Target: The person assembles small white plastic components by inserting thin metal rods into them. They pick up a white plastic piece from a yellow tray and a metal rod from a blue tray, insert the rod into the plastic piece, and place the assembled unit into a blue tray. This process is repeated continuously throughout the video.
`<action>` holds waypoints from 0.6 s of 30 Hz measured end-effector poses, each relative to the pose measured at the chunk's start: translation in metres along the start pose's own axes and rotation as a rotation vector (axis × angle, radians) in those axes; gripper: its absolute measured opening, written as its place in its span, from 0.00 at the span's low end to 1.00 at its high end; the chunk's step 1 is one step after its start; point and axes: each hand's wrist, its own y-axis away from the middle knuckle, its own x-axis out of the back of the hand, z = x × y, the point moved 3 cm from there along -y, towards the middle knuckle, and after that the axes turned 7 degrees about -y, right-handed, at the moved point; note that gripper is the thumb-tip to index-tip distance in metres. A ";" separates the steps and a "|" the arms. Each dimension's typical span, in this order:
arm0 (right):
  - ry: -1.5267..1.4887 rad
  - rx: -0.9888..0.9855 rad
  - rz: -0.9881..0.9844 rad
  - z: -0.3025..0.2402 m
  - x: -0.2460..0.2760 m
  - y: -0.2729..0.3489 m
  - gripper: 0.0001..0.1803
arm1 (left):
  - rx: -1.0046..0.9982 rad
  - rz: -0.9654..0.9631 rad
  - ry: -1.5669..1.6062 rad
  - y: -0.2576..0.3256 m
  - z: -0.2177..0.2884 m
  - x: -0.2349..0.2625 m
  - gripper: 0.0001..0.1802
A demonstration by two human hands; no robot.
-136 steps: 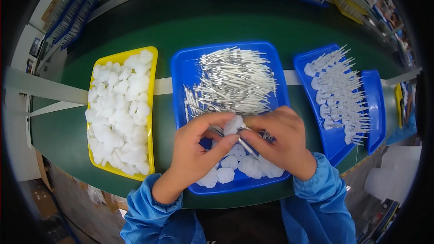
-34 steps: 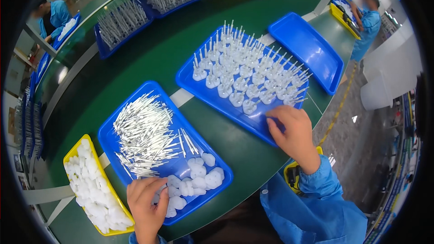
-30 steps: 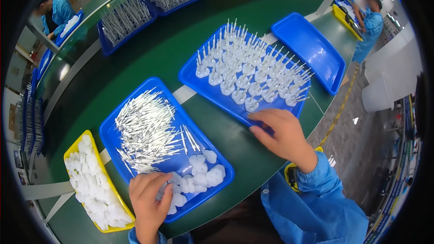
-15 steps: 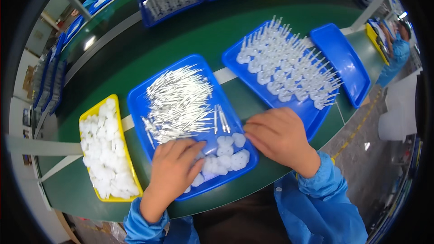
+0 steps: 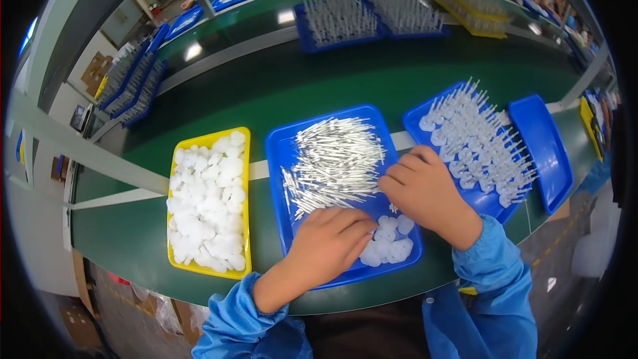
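A blue tray (image 5: pixel 274 159) in front of me holds a heap of thin white sticks with grey markings (image 5: pixel 339 159). In its near right corner lie several flat, rounded white plastic pieces (image 5: pixel 385 249). My left hand (image 5: pixel 330 239) is closed over the near part of this tray, its fingertips bent down beside the white pieces. Across from it, my right hand (image 5: pixel 425 189) curls over the tray's right side, its fingertips at the edge of the stick heap. What either hand pinches is hidden by the fingers.
A yellow tray (image 5: pixel 247 226) full of white pieces stands on the left. To the right, a blue tray (image 5: pixel 415 116) carries rows of clear pieces with upright stems (image 5: pixel 475 146), beside a bare blue tray (image 5: pixel 541 146). Filled trays (image 5: pixel 339 23) line the far side. A metal post (image 5: pixel 100 153) rises at left.
The view has swung, so the trays appear farther right. My right hand has moved left from the tray's edge over the loose sticks. My left hand has come nearer the white pieces, fingers closer together.
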 end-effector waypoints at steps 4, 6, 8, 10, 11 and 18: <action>-0.137 -0.107 0.039 -0.001 0.015 0.007 0.09 | -0.089 -0.026 -0.024 -0.020 -0.004 -0.029 0.21; -0.168 -0.200 0.092 -0.001 0.025 0.011 0.11 | -0.132 -0.082 -0.014 -0.026 -0.001 -0.037 0.24; -0.334 -0.308 0.186 0.002 0.029 0.015 0.12 | -0.157 -0.145 0.001 -0.035 -0.007 -0.046 0.26; -0.461 -0.375 0.257 0.000 0.029 0.020 0.12 | -0.154 -0.216 0.032 -0.049 -0.019 -0.056 0.27; -0.504 -0.383 0.290 -0.001 0.026 0.022 0.11 | -0.161 -0.246 0.059 -0.056 -0.024 -0.054 0.24; -0.771 -0.634 0.324 -0.002 0.011 0.047 0.09 | -0.274 -0.316 -0.309 -0.065 -0.043 -0.029 0.15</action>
